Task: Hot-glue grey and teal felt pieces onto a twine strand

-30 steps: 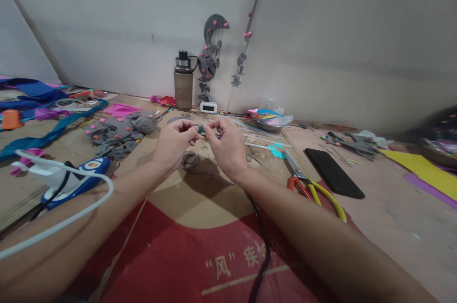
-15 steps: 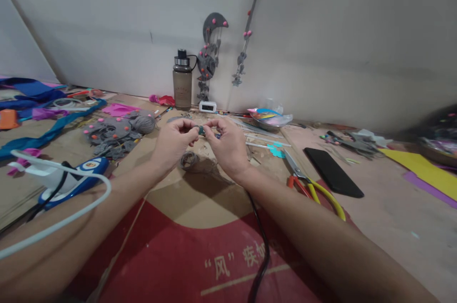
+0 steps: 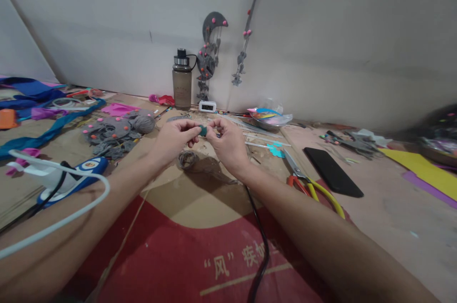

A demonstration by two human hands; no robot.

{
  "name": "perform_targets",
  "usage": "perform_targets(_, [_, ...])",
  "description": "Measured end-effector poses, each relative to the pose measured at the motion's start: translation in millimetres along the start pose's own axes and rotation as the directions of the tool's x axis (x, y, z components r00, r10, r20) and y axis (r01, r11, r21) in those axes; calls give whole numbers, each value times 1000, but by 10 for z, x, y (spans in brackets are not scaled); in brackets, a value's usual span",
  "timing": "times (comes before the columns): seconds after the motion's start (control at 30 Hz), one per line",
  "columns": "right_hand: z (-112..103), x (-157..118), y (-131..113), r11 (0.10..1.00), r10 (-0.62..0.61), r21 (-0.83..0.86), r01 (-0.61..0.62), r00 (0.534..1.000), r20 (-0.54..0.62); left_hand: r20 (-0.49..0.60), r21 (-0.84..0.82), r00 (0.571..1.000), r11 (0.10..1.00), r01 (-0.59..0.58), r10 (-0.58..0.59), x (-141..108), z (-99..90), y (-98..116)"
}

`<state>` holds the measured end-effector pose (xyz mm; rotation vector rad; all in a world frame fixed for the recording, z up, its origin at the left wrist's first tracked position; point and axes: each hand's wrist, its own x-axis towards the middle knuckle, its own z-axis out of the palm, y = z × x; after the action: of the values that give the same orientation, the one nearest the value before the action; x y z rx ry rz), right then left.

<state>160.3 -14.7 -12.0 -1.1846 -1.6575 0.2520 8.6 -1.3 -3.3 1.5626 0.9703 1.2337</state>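
Between my fingertips is a small dark green piece [image 3: 203, 130], too small to make out its kind. My left hand [image 3: 178, 137] pinches it from the left with thumb and forefinger. From the other side my right hand [image 3: 228, 143] pinches its right edge, so the two hands nearly meet above the cardboard. Just below them lies a coil of thin grey cord [image 3: 188, 159], with loose strands trailing right under my right wrist. A turquoise cut-out shape [image 3: 276, 150] and scissors with yellow handles [image 3: 303, 177] lie to the right of my right hand.
Grey felt pieces with pompoms [image 3: 107, 131] and a ball of grey yarn [image 3: 143, 123] sit left. Behind my hands stand a bottle [image 3: 182, 84] and a small white clock [image 3: 207, 106]. A black phone [image 3: 333, 172] lies right; a blue power strip [image 3: 89, 170] with a white cable is near my left forearm.
The green piece shows more between my fingertips than before, and my fingers have shifted slightly on it. My arms have stayed in nearly the same place.
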Motion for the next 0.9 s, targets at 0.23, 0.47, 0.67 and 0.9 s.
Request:
perform_targets(0.23, [27,-29,25,1000,2,31,-2,1000,12,-30,49,998,997,58,-57,-11,-15,40])
perform_targets(0.47, [47,-58,-5,1000,6,27,-6,1000,25,-56,185,998,982,-22,33,-27,-15,78])
perform_targets(0.67, [50,-71,-17,999,7,43,-9,998,58,-27,316,994,944,-90,103,-36,-24,111])
perform_targets(0.9, [80,-112,16,998,37,54,-40,998,59,-21,341,994,935,-96,109,-5,-30,21])
